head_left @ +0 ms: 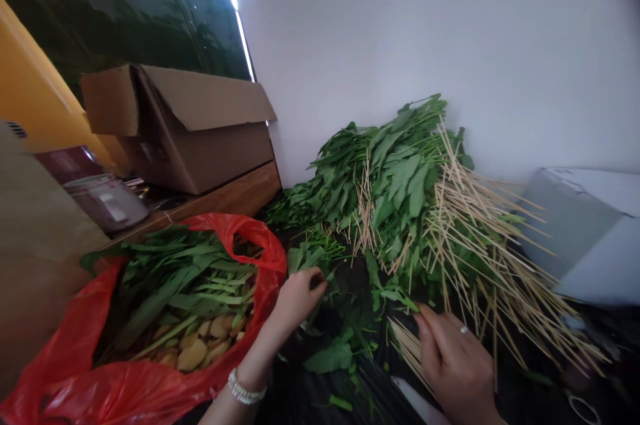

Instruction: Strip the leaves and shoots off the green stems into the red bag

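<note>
Red plastic bag (90, 325), open, containing leaves (200, 292) and pale slices (193, 353). Left hand (301, 295), beside bag; fingers curled, whether grip holds anything cannot be told. Skewered greens (400, 175), heaped against white wall (320, 32). Green sprig (403, 300), pinched in grip of right hand (455, 352). White box (585, 232), far right.

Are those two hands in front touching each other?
Apart: the head view plainly shows the left hand and the right hand separated by a gap, with green leaves showing between them.
</note>
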Available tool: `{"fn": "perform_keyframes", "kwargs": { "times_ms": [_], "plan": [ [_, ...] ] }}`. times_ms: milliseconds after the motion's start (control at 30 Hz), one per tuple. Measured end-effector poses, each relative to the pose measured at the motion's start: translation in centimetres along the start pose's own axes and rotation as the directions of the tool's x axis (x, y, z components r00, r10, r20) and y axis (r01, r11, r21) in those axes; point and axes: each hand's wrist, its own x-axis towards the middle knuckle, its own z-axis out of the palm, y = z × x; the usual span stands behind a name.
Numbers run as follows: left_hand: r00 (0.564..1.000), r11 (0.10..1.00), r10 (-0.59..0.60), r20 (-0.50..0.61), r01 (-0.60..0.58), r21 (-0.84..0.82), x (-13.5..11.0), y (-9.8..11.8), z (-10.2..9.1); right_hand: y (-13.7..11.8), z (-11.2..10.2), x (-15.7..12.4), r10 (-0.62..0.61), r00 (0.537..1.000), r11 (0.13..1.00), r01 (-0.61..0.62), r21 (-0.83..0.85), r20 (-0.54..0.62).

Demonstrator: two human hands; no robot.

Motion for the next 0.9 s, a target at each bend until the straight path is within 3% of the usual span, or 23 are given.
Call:
{"fn": "perform_keyframes", "kwargs": {
  "times_ms": [67,133,267,333,400,467,633,733,900],
  "plan": [
    [0.999,0.999,0.015,-0.051,-0.016,-0.03,0.9,-0.1,-1.6,0.2,-0.2,0.0,0.017,1.0,1.0,-0.017,-0.014,-0.007],
    [0.993,0.999,-0.003,-0.116,0.01,0.054,1.8,-0.1,-2.6,0.4,-0.4,0.0,0.048,0.999,0.998,-0.048,-0.029,-0.021],
    [0.967,0.973,-0.014,-0.253,0.072,0.221,2.6,0.8,-2.2,0.9,-1.0,-0.1,0.135,0.99,0.989,-0.136,-0.049,-0.034],
    [0.978,0.978,0.061,-0.202,-0.018,0.208,2.5,2.2,-0.6,1.1,-1.1,-0.1,0.184,0.982,0.982,-0.185,-0.045,-0.032],
    [0.982,0.973,0.184,-0.045,-0.176,0.149,2.4,3.8,1.7,1.1,-1.2,0.0,0.209,0.977,0.976,-0.212,-0.042,-0.05],
    [0.955,0.953,0.287,0.076,-0.292,0.077,2.6,5.3,4.1,1.1,-1.2,0.1,0.212,0.975,0.976,-0.215,-0.039,-0.071],
    [0.91,0.928,0.368,0.192,-0.372,-0.013,4.0,7.0,8.0,1.1,-1.0,0.2,0.197,0.978,0.977,-0.201,-0.069,-0.065],
    [0.908,0.927,0.374,0.187,-0.367,-0.074,4.9,6.5,7.7,1.2,-0.8,0.1,0.202,0.978,0.977,-0.206,-0.06,-0.057],
    [0.926,0.917,0.348,0.146,-0.304,-0.258,5.5,5.2,4.2,1.0,-0.7,0.0,0.203,0.978,0.978,-0.205,-0.046,-0.038]
  ]
}}
